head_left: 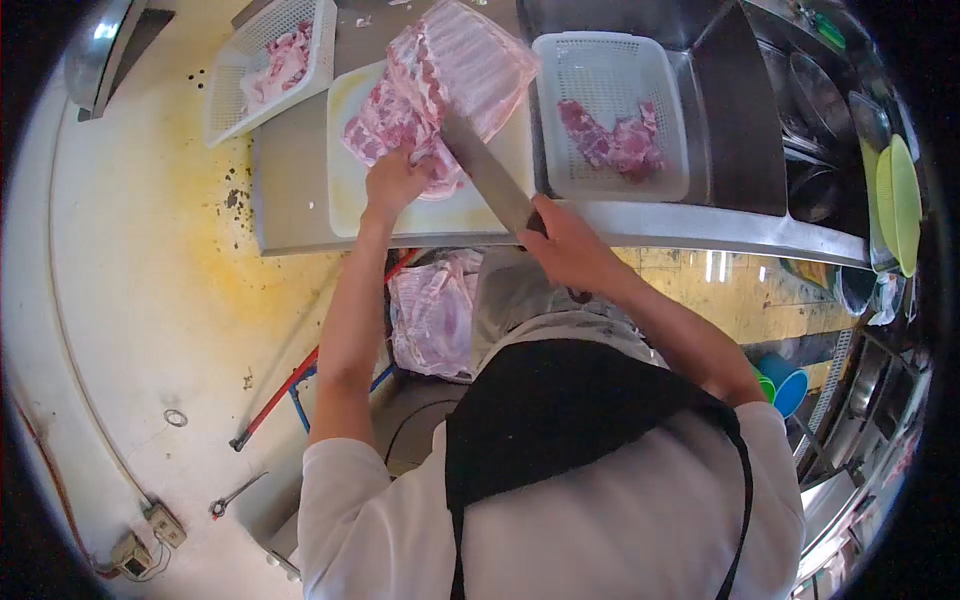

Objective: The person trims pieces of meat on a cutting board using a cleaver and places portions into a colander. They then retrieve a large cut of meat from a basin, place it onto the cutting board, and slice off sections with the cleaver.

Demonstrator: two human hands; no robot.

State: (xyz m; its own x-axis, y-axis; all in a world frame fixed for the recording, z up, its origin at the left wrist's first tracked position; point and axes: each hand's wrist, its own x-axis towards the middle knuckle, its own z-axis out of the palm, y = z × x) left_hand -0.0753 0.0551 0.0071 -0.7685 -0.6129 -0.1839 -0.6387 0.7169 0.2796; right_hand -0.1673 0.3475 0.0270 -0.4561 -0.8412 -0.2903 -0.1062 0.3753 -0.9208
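Note:
A large slab of raw ribs (470,62) lies on the white cutting board (348,205), reaching past its far edge. My left hand (398,183) grips the near left end of the meat, its fingers closed on the flesh. In my right hand (572,250) is the handle of a big knife (490,172). The blade slants up and to the left, its tip end against the meat just right of my left hand. Whether the edge has sunk into the meat is hard to tell.
Right of the board, a white perforated basket (612,190) holds pieces of meat. Another white basket (232,100) with meat trimmings stands at the far left. More ribs (435,312) lie below the counter edge (700,222). A sink (735,110) is at the right.

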